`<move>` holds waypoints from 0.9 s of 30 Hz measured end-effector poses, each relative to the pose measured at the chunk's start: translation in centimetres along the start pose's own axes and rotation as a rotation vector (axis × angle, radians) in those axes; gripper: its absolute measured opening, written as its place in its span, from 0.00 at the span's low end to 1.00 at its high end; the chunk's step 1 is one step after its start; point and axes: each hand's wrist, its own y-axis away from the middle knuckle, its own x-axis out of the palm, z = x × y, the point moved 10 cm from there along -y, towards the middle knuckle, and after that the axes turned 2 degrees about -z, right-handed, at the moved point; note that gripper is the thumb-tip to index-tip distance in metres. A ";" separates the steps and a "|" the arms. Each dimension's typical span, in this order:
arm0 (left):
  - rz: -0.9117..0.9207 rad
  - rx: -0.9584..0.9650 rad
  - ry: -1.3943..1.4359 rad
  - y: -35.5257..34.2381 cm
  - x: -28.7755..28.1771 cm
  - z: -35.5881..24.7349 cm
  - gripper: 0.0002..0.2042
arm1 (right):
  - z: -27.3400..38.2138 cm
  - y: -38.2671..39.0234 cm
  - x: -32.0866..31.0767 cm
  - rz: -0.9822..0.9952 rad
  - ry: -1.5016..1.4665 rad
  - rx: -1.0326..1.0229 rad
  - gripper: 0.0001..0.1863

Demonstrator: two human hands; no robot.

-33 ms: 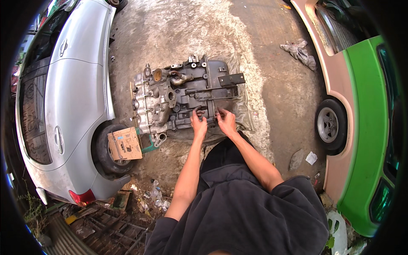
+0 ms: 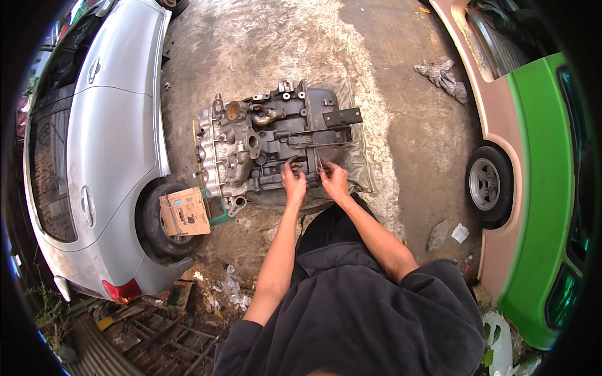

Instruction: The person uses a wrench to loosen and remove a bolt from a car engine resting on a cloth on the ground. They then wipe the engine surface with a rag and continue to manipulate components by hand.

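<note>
A greasy car engine (image 2: 271, 182) lies on the ground in front of me, with a ribbed silver part (image 2: 209, 153) at its left end. My left hand (image 2: 293, 182) is at its near side, fingers curled against the dark block; whatever they grip is hidden. Just to the right, my right hand (image 2: 334, 180) pinches the lower end of a thin metal rod (image 2: 317, 156), which slants up across the engine. Both hands have blackened fingertips. A dark flat bracket (image 2: 342, 117) sticks out at the engine's right side, beyond my right hand.
A silver car (image 2: 116, 138) stands at left, a piece of cardboard (image 2: 184, 213) against its wheel. At right is a green and pink vehicle (image 2: 530, 119). A crumpled cloth (image 2: 441, 80) lies on the concrete. Scrap metal and litter (image 2: 233, 288) cover the lower left ground.
</note>
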 end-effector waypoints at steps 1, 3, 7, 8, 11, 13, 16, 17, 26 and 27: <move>0.002 0.009 -0.003 0.0 0.0 -0.1 0.24 | 0.2 0.0 0.0 -0.016 -0.004 -0.073 0.13; 0.002 0.016 0.005 0.0 0.0 -0.2 0.25 | -0.2 -0.5 0.7 0.040 0.036 -0.119 0.11; 0.020 0.026 0.001 -0.1 0.1 -0.1 0.26 | 0.3 -1.6 1.0 0.045 0.265 -0.207 0.09; 0.033 0.019 -0.015 -0.1 0.2 0.1 0.26 | 0.2 -1.8 1.2 0.077 0.300 -0.187 0.09; 0.050 -0.026 -0.003 -0.3 0.4 0.6 0.27 | 0.2 -2.3 1.5 0.135 0.376 -0.157 0.09; 0.042 0.003 0.002 -0.3 0.3 0.3 0.27 | 0.4 -2.4 1.2 0.123 0.384 -0.166 0.09; 0.046 -0.009 0.009 -0.2 0.3 0.2 0.28 | 0.1 -2.4 1.1 0.117 0.374 -0.132 0.08; 0.052 -0.031 0.008 -0.2 0.3 0.4 0.28 | 0.2 -2.2 1.0 0.096 0.360 -0.136 0.07; 0.020 -0.016 0.000 0.0 0.0 0.0 0.27 | -0.1 -1.2 0.8 0.008 0.355 -0.015 0.07; 0.014 -0.006 0.010 0.0 0.0 0.0 0.27 | -0.1 -1.2 0.7 0.002 0.352 -0.009 0.07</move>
